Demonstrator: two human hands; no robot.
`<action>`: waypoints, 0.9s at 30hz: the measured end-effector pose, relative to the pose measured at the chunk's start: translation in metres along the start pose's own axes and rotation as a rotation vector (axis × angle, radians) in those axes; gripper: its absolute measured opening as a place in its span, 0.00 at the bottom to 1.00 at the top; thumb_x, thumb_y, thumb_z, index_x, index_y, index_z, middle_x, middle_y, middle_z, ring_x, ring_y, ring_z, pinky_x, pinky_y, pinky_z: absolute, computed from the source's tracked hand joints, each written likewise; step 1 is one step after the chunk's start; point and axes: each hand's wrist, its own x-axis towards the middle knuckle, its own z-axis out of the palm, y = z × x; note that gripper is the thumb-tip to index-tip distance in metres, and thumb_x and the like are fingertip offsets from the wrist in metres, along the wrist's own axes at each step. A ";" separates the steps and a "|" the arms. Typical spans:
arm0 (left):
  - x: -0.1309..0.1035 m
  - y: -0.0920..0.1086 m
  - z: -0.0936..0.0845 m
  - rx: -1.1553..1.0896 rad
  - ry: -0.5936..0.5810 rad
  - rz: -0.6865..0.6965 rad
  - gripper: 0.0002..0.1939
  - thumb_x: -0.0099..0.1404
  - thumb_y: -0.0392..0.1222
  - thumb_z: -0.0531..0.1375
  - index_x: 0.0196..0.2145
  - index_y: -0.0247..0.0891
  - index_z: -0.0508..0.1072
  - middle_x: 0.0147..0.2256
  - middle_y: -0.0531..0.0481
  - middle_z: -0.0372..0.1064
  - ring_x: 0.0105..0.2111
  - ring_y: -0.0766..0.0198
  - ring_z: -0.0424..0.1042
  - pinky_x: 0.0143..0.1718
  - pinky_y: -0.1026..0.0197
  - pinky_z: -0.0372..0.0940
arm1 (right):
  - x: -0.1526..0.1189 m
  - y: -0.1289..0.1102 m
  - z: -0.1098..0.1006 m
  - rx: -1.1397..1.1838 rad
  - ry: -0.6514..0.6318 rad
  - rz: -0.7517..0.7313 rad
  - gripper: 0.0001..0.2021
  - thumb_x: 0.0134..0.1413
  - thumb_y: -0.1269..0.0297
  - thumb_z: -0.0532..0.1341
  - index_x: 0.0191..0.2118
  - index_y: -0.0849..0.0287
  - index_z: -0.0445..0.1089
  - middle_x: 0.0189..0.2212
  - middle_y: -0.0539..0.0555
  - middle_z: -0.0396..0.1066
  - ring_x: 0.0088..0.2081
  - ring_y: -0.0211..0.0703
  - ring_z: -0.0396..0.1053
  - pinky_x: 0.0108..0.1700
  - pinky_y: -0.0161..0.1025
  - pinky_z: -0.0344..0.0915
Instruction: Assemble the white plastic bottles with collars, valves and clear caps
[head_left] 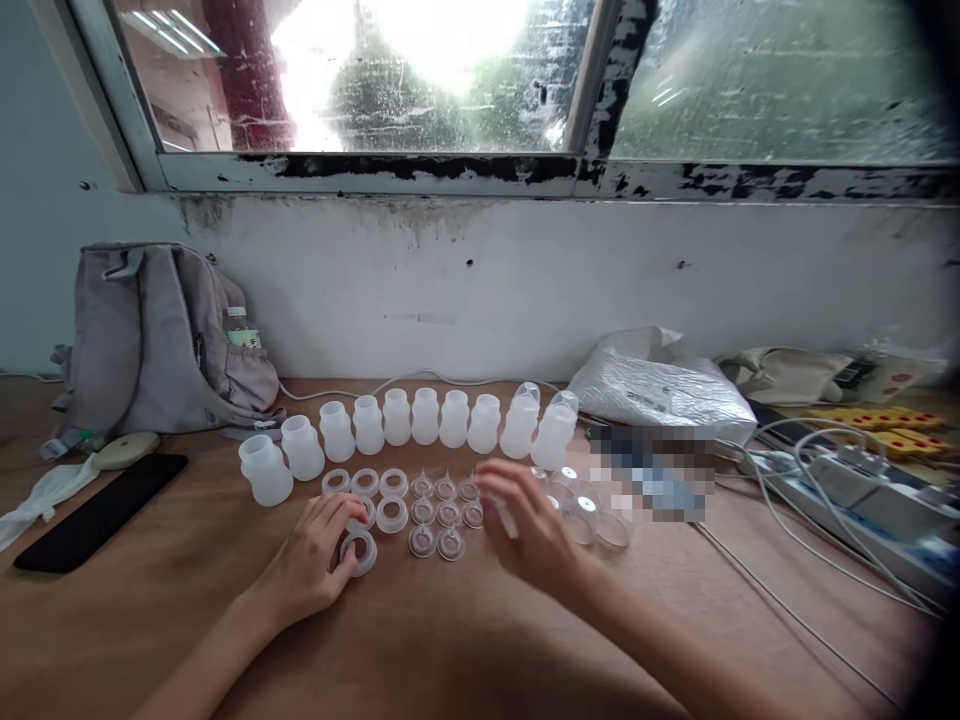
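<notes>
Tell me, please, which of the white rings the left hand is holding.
It is the white ring closest to the camera, held tilted in the left hand; the others lie farther back, toward the bottles.

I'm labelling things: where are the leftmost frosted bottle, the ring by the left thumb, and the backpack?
Leftmost frosted bottle (268, 476), head view: body.
Ring (371, 556), head view: right rim.
Backpack (160, 340), head view: fabric.

Bottles (425, 417) curve across the table (420, 640), the wall (360, 270) behind them. Before them, left to right, sit rings (392, 529), teats (448, 513) and caps (580, 520); the left hand (322, 545) is at the rings, the right hand (529, 525) between teats and caps. A backpack (161, 330) stands over to the left; off to the right lie a packet (660, 390), then a power strip (862, 500)
</notes>
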 end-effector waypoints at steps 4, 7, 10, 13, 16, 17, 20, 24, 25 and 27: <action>-0.001 -0.001 0.000 0.007 0.025 -0.002 0.14 0.52 0.28 0.49 0.38 0.38 0.62 0.40 0.46 0.63 0.43 0.57 0.62 0.43 0.54 0.58 | 0.040 0.041 -0.024 -0.492 0.131 0.279 0.17 0.52 0.69 0.50 0.49 0.58 0.57 0.48 0.61 0.58 0.52 0.54 0.52 0.51 0.56 0.50; -0.001 0.001 0.001 0.026 0.042 0.017 0.13 0.54 0.30 0.49 0.39 0.38 0.62 0.41 0.45 0.64 0.43 0.57 0.62 0.43 0.55 0.58 | 0.048 0.070 -0.032 -0.733 0.104 0.378 0.18 0.52 0.64 0.51 0.49 0.60 0.58 0.53 0.63 0.54 0.57 0.61 0.42 0.52 0.65 0.36; 0.000 0.003 0.002 0.035 0.085 0.038 0.13 0.55 0.31 0.49 0.39 0.38 0.63 0.40 0.46 0.64 0.43 0.58 0.63 0.43 0.55 0.59 | 0.040 0.089 -0.030 -0.797 0.052 0.380 0.15 0.51 0.62 0.53 0.45 0.60 0.61 0.52 0.62 0.55 0.57 0.62 0.41 0.51 0.66 0.34; -0.001 0.004 0.003 0.032 0.133 0.041 0.11 0.56 0.32 0.50 0.38 0.39 0.64 0.40 0.45 0.65 0.43 0.57 0.63 0.43 0.56 0.60 | 0.034 0.093 -0.027 -0.731 0.039 0.370 0.11 0.50 0.65 0.53 0.41 0.59 0.62 0.43 0.60 0.65 0.52 0.57 0.52 0.53 0.64 0.35; -0.002 0.006 0.006 0.019 0.201 0.058 0.10 0.57 0.33 0.51 0.38 0.38 0.64 0.40 0.45 0.64 0.43 0.57 0.63 0.44 0.55 0.59 | 0.039 0.085 -0.030 -0.609 0.049 0.392 0.08 0.50 0.66 0.54 0.38 0.58 0.61 0.31 0.54 0.69 0.43 0.50 0.61 0.54 0.61 0.37; -0.002 0.008 0.007 0.010 0.238 0.063 0.10 0.57 0.33 0.51 0.38 0.39 0.64 0.39 0.45 0.64 0.43 0.58 0.63 0.44 0.54 0.59 | 0.042 0.080 -0.033 -0.573 0.072 0.400 0.08 0.50 0.66 0.54 0.38 0.58 0.61 0.30 0.54 0.69 0.42 0.50 0.62 0.54 0.60 0.39; 0.004 0.018 0.008 -0.031 0.340 0.056 0.08 0.58 0.32 0.50 0.36 0.39 0.63 0.39 0.45 0.64 0.43 0.58 0.63 0.44 0.54 0.59 | 0.054 0.058 -0.050 -0.459 0.208 0.408 0.10 0.50 0.65 0.55 0.40 0.57 0.61 0.32 0.55 0.69 0.42 0.49 0.61 0.50 0.54 0.51; 0.032 0.048 -0.003 -0.100 0.339 0.076 0.09 0.58 0.35 0.52 0.39 0.39 0.62 0.42 0.45 0.62 0.45 0.57 0.62 0.45 0.54 0.59 | 0.063 0.018 -0.072 -0.222 0.347 0.420 0.13 0.50 0.61 0.56 0.43 0.55 0.63 0.36 0.55 0.67 0.40 0.48 0.62 0.40 0.45 0.60; 0.042 0.057 -0.007 -0.125 0.337 0.072 0.11 0.58 0.37 0.53 0.41 0.39 0.61 0.43 0.44 0.61 0.46 0.57 0.61 0.45 0.53 0.59 | 0.063 0.008 -0.075 -0.137 0.337 0.433 0.13 0.50 0.60 0.56 0.42 0.55 0.64 0.35 0.55 0.67 0.38 0.47 0.63 0.38 0.44 0.61; 0.061 0.075 -0.015 -0.211 0.302 -0.010 0.21 0.57 0.43 0.56 0.47 0.40 0.57 0.47 0.43 0.59 0.48 0.55 0.60 0.45 0.52 0.59 | 0.063 -0.008 -0.078 0.078 0.273 0.472 0.13 0.51 0.58 0.55 0.42 0.54 0.66 0.35 0.53 0.68 0.36 0.44 0.64 0.36 0.42 0.62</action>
